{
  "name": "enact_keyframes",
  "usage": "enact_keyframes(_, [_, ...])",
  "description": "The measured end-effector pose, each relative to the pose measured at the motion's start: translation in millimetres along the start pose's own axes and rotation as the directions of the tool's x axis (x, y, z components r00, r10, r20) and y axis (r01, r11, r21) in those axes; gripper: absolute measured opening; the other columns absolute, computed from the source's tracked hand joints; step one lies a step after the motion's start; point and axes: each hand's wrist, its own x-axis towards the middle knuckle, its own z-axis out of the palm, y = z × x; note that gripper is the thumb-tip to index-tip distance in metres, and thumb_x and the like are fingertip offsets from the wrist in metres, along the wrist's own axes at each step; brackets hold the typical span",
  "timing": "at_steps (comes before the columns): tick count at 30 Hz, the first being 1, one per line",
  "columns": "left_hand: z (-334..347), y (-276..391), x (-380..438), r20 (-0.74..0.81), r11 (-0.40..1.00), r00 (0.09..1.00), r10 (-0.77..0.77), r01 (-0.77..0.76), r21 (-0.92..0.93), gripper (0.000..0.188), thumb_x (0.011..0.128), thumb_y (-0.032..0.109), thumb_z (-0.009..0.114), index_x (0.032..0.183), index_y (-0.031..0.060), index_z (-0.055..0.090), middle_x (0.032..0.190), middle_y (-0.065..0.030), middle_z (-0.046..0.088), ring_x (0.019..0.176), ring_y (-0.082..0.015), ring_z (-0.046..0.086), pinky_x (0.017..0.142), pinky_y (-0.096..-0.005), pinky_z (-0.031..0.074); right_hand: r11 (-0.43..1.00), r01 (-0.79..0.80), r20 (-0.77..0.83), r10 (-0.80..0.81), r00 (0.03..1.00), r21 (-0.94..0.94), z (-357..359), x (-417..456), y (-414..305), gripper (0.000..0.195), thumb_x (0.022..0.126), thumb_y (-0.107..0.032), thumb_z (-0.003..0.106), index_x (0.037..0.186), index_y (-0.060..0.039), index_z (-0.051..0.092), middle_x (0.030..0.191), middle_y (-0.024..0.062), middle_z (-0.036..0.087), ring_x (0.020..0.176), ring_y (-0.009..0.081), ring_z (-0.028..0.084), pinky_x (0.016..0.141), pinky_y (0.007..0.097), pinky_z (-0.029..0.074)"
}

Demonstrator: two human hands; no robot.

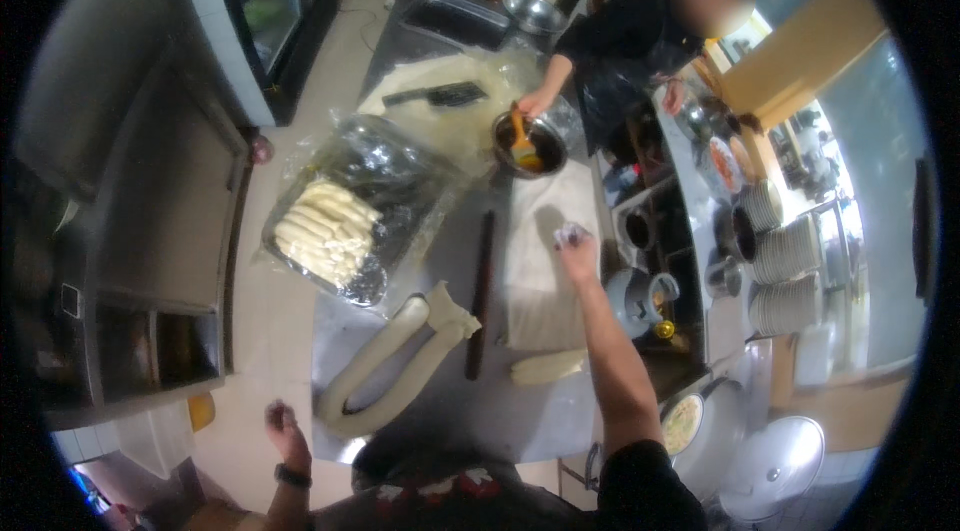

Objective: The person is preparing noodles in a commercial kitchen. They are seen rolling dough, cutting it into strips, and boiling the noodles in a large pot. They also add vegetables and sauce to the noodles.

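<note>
My right hand (pixel 575 242) is over a long, flat pale sheet (pixel 551 298) that looks like rolled-out dough. Its fingertips are whitish, and whether they pinch something is too blurred to tell. My left hand (pixel 285 430) hangs beyond the table's left edge, away from the food; its finger pose is unclear. Between them lies a dark rolling pin (pixel 481 298). A thick dough rope (pixel 375 396) is bent into a U on the metal table (pixel 480 422). Short dough strips (pixel 549 367) lie below the sheet, near my right forearm.
A plastic-lined tray (pixel 409 212) holds several dough rolls (pixel 328 231). Across the table, a co-worker's hand (pixel 534 103) is at a metal bowl (pixel 551 169) with a brush (pixel 521 141) in it. A cleaver (pixel 450 94) lies on plastic. Stacked plates (pixel 786 249) line the right counter.
</note>
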Motion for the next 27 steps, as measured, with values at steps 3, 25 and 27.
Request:
enact_keyframes(3, [38.0,26.1,6.4,0.078,0.991,0.989,0.128,-0.124,-0.052,0.016,0.093,0.002,0.056,0.109,0.003,0.058,0.103,-0.0035,0.058,0.095,-0.0138,0.054,0.084,-0.0288,0.046,0.947,0.178,-0.009,-0.187,0.982,-0.269,18.6,23.7,-48.2,0.012,0.083,-0.009,0.068,0.081,0.0024,0.066,0.074,0.0171,0.065,0.065,0.0297,0.063,0.063,0.0387,0.051])
enact_keyframes(25, [448.9,55.8,61.1,0.695,0.88,0.545,0.469,-0.221,-0.421,0.035,0.101,0.02,0.043,0.132,0.0048,0.049,0.127,-0.0113,0.055,0.114,-0.0224,0.055,0.099,-0.037,0.045,0.894,-0.103,0.106,0.165,0.981,-0.435,150.7,194.2,-65.8,0.031,0.078,-0.027,0.071,0.087,0.0028,0.071,0.081,0.0178,0.07,0.079,0.0308,0.068,0.073,0.0404,0.053])
enact_keyframes(27, [472.2,50.1,76.1,0.645,0.773,0.47,0.603,-0.544,-0.326,0.035,0.101,0.02,0.042,0.132,0.0046,0.049,0.125,-0.0122,0.055,0.11,-0.0237,0.056,0.098,-0.0378,0.045,0.945,-0.09,0.092,0.124,0.988,-0.313,126.9,189.9,-61.1,0.027,0.079,-0.023,0.07,0.084,0.004,0.07,0.076,0.0148,0.07,0.071,0.0267,0.066,0.067,0.0383,0.052])
